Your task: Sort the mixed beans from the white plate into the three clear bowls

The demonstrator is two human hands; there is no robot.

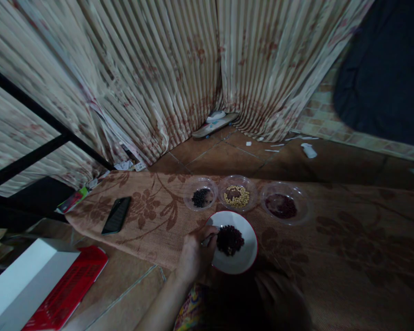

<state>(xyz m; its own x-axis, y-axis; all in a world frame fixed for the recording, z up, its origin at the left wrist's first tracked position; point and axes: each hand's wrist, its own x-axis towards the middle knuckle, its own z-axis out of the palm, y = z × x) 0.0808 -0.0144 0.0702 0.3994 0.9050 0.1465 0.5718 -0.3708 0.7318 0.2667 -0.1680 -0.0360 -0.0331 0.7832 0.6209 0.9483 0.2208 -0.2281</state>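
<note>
A white bowl with a red rim (243, 262) sits on a brown patterned mat (348, 248) and holds a heap of dark beans (229, 239). My left hand (196, 252) grips the bowl's left edge, fingers curled over the rim. Behind it stand three clear bowls in a row: black beans (200, 197), pale yellow beans (237, 196) and dark red beans (281, 206). My right hand (279, 294) is a dim blur at the lower right of the bowl; its fingers cannot be made out.
A black phone (116, 215) lies on the mat's left part. A red basket (67, 289) and a white box (20, 280) sit on the tiled floor at lower left. Striped curtains (152, 69) hang behind, with a sandal (214, 124) at their foot.
</note>
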